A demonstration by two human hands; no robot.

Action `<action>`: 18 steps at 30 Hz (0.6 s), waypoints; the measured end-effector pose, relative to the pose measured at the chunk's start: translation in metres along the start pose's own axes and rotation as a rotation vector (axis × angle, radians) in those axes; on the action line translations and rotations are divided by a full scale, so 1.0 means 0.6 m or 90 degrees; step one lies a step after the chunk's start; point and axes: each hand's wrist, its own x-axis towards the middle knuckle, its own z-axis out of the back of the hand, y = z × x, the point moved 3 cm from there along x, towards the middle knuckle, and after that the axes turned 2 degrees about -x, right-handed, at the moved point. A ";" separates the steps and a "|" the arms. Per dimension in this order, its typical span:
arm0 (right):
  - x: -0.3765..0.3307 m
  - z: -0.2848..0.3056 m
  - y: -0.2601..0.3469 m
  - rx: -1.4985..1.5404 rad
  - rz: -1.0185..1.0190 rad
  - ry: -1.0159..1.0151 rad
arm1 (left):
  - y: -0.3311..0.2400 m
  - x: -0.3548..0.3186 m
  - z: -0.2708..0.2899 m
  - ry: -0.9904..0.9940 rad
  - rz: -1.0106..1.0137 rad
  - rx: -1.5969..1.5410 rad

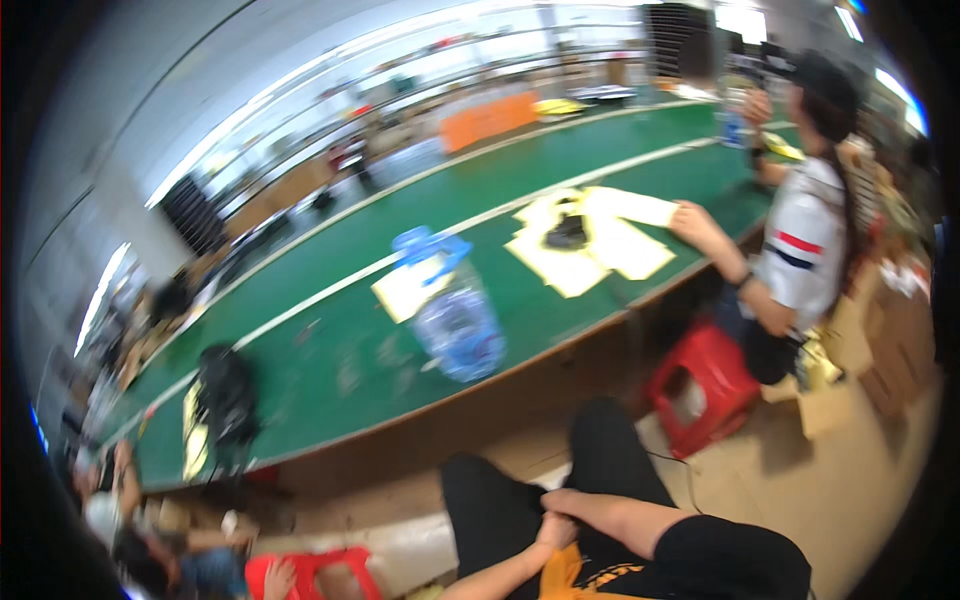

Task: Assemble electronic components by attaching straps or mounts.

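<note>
My left hand and my right hand rest together in my lap, between my thighs in black trousers. They touch each other, and their fingers are mostly hidden and blurred. No object shows in or beside them. On the green table ahead stands a large clear-blue plastic water jug with a blue top. It is the nearest thing to me on the tabletop. Pale yellow sheets lie behind the jug.
To the right, a seated person reaches toward yellow sheets with a small black object on them. A black bag lies on the left. Red stools stand by the table. More people sit at the lower left.
</note>
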 end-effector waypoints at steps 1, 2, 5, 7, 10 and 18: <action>0.013 0.001 0.009 -0.035 0.024 0.023 | -0.002 0.009 0.020 0.060 -0.027 -0.018; -0.005 0.016 0.017 -0.074 0.062 0.037 | -0.003 0.004 0.030 0.118 -0.044 -0.029; -0.037 0.050 0.112 -0.174 0.138 0.082 | -0.004 -0.012 0.042 0.062 -0.019 0.011; -0.044 0.045 0.123 -0.210 0.157 0.100 | -0.005 -0.019 0.048 0.034 -0.019 0.036; -0.039 0.022 0.112 -0.238 0.160 0.113 | -0.009 -0.028 0.054 0.083 0.004 0.025; -0.008 0.014 0.042 -0.255 0.105 0.120 | -0.006 -0.021 0.054 0.100 0.015 -0.001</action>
